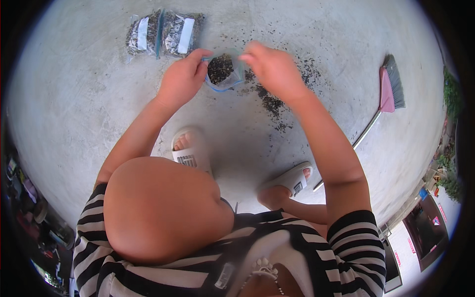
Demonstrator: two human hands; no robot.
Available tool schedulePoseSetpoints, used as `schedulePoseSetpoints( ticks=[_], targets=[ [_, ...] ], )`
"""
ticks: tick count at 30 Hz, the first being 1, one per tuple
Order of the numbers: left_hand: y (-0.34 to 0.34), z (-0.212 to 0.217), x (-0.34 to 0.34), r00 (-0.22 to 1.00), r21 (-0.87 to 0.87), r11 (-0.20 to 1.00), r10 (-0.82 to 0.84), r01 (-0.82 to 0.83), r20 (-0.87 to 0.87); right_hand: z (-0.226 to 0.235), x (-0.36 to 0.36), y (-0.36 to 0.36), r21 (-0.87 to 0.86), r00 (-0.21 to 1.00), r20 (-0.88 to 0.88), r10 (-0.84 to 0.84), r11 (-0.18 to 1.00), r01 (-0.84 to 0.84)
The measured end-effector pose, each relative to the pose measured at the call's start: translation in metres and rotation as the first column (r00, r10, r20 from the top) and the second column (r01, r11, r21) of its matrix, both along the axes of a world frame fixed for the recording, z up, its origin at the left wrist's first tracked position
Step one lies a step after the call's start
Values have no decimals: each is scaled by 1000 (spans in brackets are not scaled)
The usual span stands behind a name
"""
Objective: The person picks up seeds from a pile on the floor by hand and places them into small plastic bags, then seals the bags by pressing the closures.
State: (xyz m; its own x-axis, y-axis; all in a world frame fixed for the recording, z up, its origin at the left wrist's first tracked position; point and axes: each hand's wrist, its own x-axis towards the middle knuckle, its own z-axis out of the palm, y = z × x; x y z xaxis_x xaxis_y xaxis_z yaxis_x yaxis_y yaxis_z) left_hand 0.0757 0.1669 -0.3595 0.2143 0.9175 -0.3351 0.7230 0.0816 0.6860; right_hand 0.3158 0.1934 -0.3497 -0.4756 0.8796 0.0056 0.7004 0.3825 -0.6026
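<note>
Between my hands a clear zip bag point(225, 81) with a blue-edged mouth gapes upward, dark mixed grains or gravel inside it. My left hand point(184, 75) pinches the left side of its rim. At the right side of the rim, my right hand point(273, 69) has its fingers closed on the bag's edge, slightly blurred. Two filled zip bags point(180, 34) with white labels lie side by side just beyond my left hand. Loose dark grains point(272, 103) are scattered over the concrete, thickest below and beside my right hand.
A broom point(388, 91) with a pink head and grey bristles lies on the concrete floor point(99, 89) to the right, its handle slanting toward me. My feet in white slides point(190, 153) stand on the near floor. Plants point(449, 183) and clutter line the far right edge.
</note>
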Motion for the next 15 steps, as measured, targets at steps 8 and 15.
schedulePoseSetpoints(
  ticks=[8, 15],
  targets=[
    [-4, -14, 0, 990, 61, 996, 59, -68, 127, -7, -50, -29, 249, 932, 273, 238, 918, -308],
    [-6, -11, -3, 999, 41, 999, 17, -19, 52, -66, 101, -71, 81, 815, 227, -534, 844, 530]
  ],
)
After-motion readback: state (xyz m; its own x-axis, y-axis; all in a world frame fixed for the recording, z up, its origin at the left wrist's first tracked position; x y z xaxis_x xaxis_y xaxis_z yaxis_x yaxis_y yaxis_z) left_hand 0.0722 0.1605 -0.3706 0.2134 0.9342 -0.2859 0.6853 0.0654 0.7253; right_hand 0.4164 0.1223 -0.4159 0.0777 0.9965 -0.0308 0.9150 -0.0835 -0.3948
